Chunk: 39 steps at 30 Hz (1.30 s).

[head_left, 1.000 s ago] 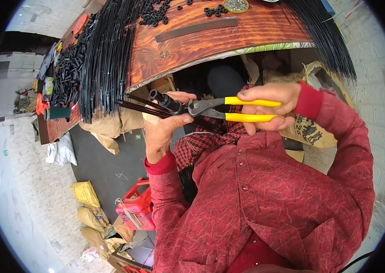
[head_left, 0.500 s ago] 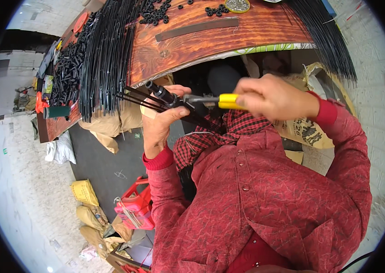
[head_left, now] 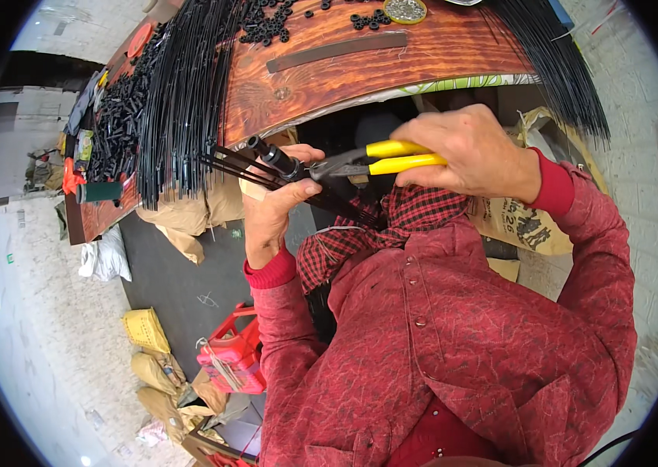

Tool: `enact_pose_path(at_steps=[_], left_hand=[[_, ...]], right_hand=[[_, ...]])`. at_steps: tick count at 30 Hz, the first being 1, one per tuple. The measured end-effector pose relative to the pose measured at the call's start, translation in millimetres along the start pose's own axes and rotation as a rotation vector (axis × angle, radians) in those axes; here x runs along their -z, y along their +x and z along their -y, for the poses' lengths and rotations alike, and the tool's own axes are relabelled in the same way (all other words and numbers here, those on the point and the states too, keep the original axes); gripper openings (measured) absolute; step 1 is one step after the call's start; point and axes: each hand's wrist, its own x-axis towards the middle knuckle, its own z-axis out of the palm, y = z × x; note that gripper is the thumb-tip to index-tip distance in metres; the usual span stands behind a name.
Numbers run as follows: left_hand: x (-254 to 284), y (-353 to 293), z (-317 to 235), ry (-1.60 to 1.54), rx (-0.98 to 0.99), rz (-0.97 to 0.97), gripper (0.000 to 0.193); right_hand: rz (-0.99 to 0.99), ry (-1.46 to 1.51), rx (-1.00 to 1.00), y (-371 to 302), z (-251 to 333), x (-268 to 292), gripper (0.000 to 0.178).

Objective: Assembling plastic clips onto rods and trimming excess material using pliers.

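My left hand (head_left: 278, 204) is closed around a black umbrella frame (head_left: 286, 165), a shaft fitting with several thin ribs fanning from it. The frame tilts, with the tube end toward the table and the ribs running down toward my lap. In my right hand (head_left: 469, 148) are pliers with yellow handles (head_left: 407, 164). Their handles stand apart, and the metal jaws (head_left: 338, 166) are at the fitting beside my left thumb. Whether the jaws grip a part there is too small to tell.
The wooden table (head_left: 306, 93) carries a bundle of black ribs (head_left: 185, 101), small black rings (head_left: 263, 23), a dish of metal bits (head_left: 405, 9) and a dark flat strip (head_left: 337, 51). More black ribs (head_left: 554, 66) overhang its right edge. A red plastic chair (head_left: 232, 354) stands lower left.
The pliers' handles have spread apart from being pressed together, and my right hand has loosened around them. My left hand and the umbrella frame have hardly moved.
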Motion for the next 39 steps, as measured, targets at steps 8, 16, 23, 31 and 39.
enact_pose_path(at_steps=[8,16,23,31,39], left_hand=[[0,2,5,-0.046,-0.008,0.122,0.039],[-4,2,7,-0.067,-0.003,0.047,0.039],[-7,3,3,-0.075,0.031,0.093,0.041],[-10,1,-1,-0.047,0.114,0.047,0.044],[-9,2,4,-0.078,0.139,0.008,0.043]], right_hand=[[0.695,1.174,-0.755,-4,-7,5,0.051],[0.702,0.878,-0.402,5,-5,-1,0.026],[0.765,1.183,-0.62,9,-8,11,0.046],[0.728,1.18,-0.385,20,-17,14,0.05],[0.588,1.015,-0.265,24,-17,16,0.023]])
